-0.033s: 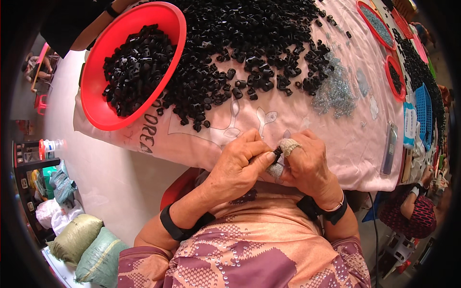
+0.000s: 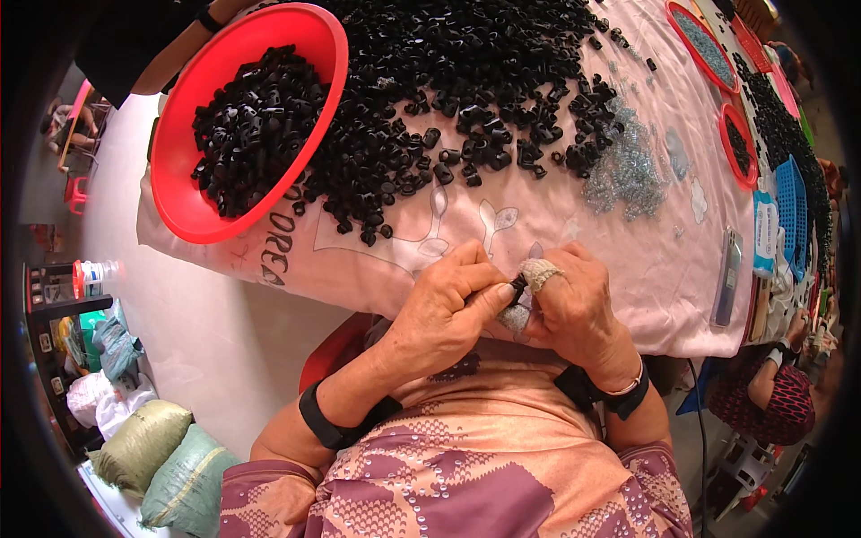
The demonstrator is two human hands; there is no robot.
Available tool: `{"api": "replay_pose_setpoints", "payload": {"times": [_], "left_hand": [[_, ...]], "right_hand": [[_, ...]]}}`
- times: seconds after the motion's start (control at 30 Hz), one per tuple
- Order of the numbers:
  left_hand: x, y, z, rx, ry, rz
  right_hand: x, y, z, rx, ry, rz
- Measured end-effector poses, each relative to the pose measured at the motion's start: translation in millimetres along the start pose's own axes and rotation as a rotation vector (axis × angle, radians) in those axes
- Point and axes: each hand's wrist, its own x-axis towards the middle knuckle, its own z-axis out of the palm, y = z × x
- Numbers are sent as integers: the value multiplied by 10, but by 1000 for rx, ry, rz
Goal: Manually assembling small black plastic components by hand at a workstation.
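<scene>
My left hand (image 2: 453, 300) is closed in a pinch, thumb and forefinger on a small black plastic cap (image 2: 518, 284) just past the table's near edge. Close against it is my right hand (image 2: 577, 309), fingers curled in and a beige wrap (image 2: 540, 273) round one finger. Something greyish (image 2: 513, 317) shows under the fingertips; I cannot tell whether it is another wrap or small pieces. What the right fingers hold is hidden. Beyond my hands lies a big heap of like black caps (image 2: 466, 54), with a patch of tiny clear pieces (image 2: 628, 175) at its right.
A tilted red bowl (image 2: 336, 67) of black caps stands at left, near another person's arm (image 2: 179, 54). A pink cloth (image 2: 350, 278) covers the table. At right are a phone (image 2: 728, 278), a blue basket (image 2: 789, 211) and small red trays (image 2: 752, 170). Sacks (image 2: 143, 439) sit lower left.
</scene>
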Motion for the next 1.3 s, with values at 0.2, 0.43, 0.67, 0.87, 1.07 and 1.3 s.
{"api": "replay_pose_setpoints", "payload": {"times": [0.2,0.43,0.67,0.87,1.07,1.3], "left_hand": [[38,-21,-13,14,12,37],[41,-45,-1,59,2,67],[43,-32,4,96,11,92],[45,-48,4,119,11,112],[50,2,15,98,32,111],[50,-43,13,122,-4,122]], "right_hand": [[16,38,-2,-15,-21,-11],[11,26,2,7,-4,-6],[36,12,-61,-3,-92,-2],[20,21,-63,24,-109,2],[36,-7,-37,3,-75,13],[24,32,-28,20,-70,-19]]}}
